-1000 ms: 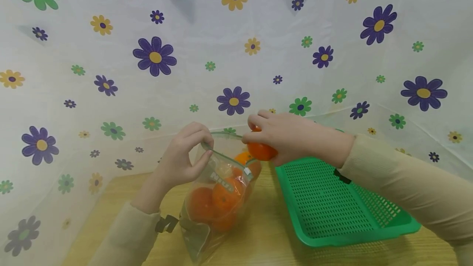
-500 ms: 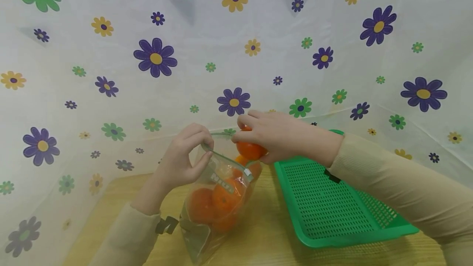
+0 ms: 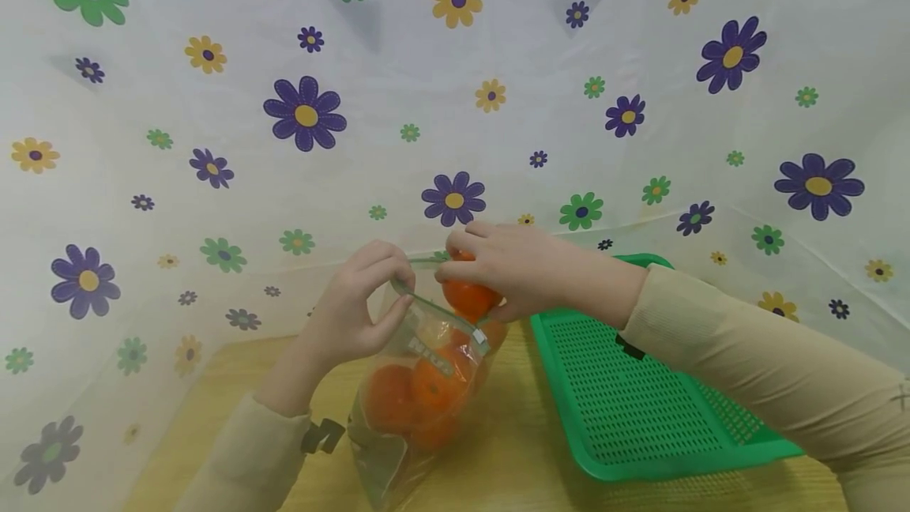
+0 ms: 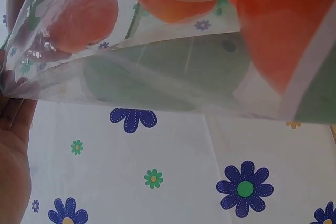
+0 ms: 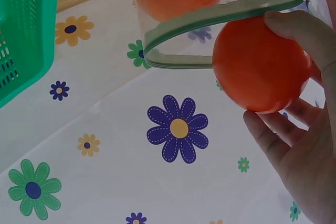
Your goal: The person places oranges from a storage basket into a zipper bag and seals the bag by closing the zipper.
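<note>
The right hand (image 3: 526,267) half hides the orange (image 3: 468,296) in its grip. The left hand (image 3: 355,299) pinches the rim of the bag (image 3: 419,385), whose bottom is cut off. Since a second ago the orange has moved left, to the bag's mouth.

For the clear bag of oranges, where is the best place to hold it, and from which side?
Pinch the clear bag at its stiff green zip rim, from the near left side, as the left hand does. That likely keeps the mouth open; the bulging, fruit-filled body below is probably too slippery to grip.
</note>
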Demonstrator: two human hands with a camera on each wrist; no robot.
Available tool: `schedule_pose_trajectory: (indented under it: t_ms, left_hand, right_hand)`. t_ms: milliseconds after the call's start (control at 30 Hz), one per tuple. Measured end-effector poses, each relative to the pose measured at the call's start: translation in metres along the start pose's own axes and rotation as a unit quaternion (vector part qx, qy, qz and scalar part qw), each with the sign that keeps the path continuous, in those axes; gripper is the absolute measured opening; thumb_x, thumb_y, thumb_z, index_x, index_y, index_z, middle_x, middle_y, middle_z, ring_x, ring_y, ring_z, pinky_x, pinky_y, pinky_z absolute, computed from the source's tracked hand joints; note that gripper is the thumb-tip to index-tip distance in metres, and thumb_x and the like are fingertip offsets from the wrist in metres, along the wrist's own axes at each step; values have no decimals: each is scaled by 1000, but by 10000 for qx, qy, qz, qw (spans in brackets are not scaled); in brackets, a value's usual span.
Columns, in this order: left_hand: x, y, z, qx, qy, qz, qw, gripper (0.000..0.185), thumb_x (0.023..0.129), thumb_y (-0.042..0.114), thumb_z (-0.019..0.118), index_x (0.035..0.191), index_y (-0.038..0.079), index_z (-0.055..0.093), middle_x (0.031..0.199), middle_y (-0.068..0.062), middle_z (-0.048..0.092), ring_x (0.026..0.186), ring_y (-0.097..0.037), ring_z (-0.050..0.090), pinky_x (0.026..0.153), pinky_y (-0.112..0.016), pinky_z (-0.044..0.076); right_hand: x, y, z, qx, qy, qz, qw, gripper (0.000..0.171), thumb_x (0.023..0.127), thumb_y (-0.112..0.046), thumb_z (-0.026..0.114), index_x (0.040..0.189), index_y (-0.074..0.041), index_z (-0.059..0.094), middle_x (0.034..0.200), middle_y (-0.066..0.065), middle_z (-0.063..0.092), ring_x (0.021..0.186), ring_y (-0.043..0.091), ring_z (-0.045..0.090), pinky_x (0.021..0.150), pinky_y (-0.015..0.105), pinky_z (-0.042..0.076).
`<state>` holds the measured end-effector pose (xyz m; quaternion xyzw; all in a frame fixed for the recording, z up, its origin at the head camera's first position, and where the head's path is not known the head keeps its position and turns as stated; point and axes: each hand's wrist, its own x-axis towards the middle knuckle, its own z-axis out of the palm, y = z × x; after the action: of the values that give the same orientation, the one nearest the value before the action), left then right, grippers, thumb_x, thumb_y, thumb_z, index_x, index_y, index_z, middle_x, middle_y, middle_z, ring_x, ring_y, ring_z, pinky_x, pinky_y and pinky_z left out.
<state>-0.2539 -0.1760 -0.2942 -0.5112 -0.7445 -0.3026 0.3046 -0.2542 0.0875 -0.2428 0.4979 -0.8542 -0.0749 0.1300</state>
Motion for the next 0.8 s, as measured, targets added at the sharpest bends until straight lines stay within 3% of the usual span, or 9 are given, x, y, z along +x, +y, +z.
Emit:
schedule_pose_trajectory:
  t_ms: [400,533,800]
  left_hand:
    - [0,-1,0,-32,-1,12,10000,10,85,-2,65,92,6,65,93,-3,62,92,-18,55,90,-22,46]
    - [0,-1,0,-28,11,35,10000,11,84,-3,65,92,5,65,92,-3,62,91,-18,55,89,-22,46]
    - [-1,-1,-1,17,9,-11,10000,14,83,-4,66,92,6,64,92,-4,62,91,-18,55,89,-22,45]
  right_hand:
    - [4,-4,1,42,-3,-166,9999,71,82,-41,92,143,-28,57,138,5,57,118,21,59,88,31,61]
    - [5,-5,3,213,-55,-152,9996,68,84,-33,91,143,-30,56,138,4,54,118,20,57,82,28,61]
    - [3,-6,7,474,39,-115,9988,71,86,-27,89,147,-29,53,143,5,53,120,20,61,85,27,61]
